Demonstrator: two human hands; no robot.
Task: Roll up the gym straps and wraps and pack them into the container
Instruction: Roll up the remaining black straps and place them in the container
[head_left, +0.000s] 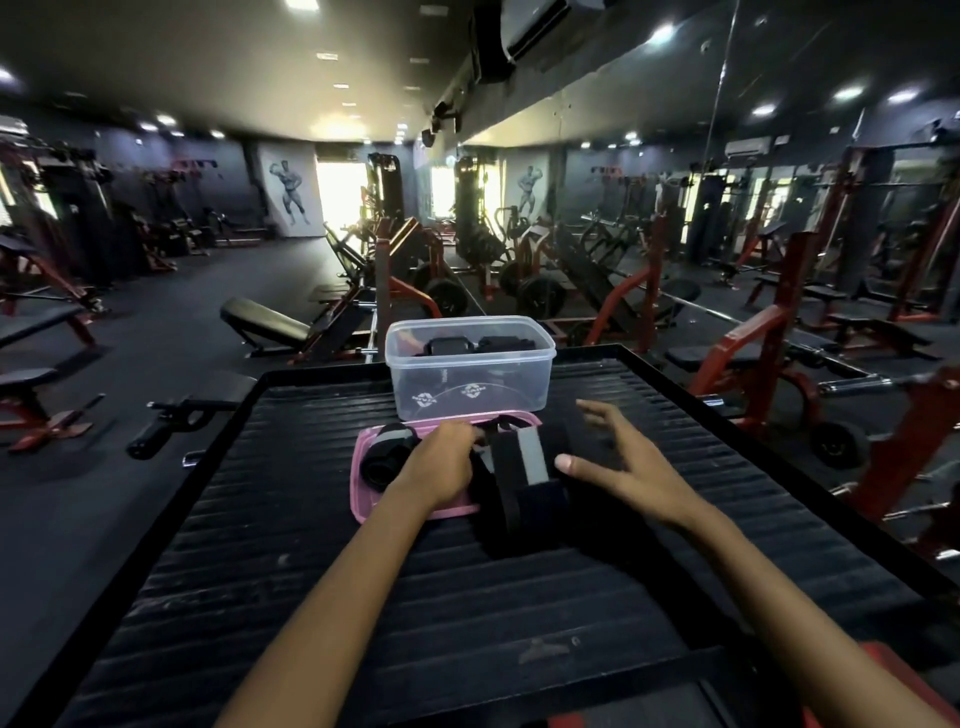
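Two hands noted: my left hand (441, 462) grips the black-and-grey fabric strap (519, 462) over the pink plastic lid (363, 499); my right hand (618, 467) hovers, fingers spread, holding nothing.

Clear, glossy plastic rectangular container (470, 382), its walls translucent and smooth. Pink, semi-matt plastic lid (415, 512) lying flat. Black woven-cloth strap with a grey band (522, 467), matt and fibrous. Rolled black-and-grey fabric wrap (387, 452), matt. Black ribbed rubber-like platform surface (363, 597), dull, scuffed and dusty, edged by a black, smooth, painted-metal frame (727, 410).
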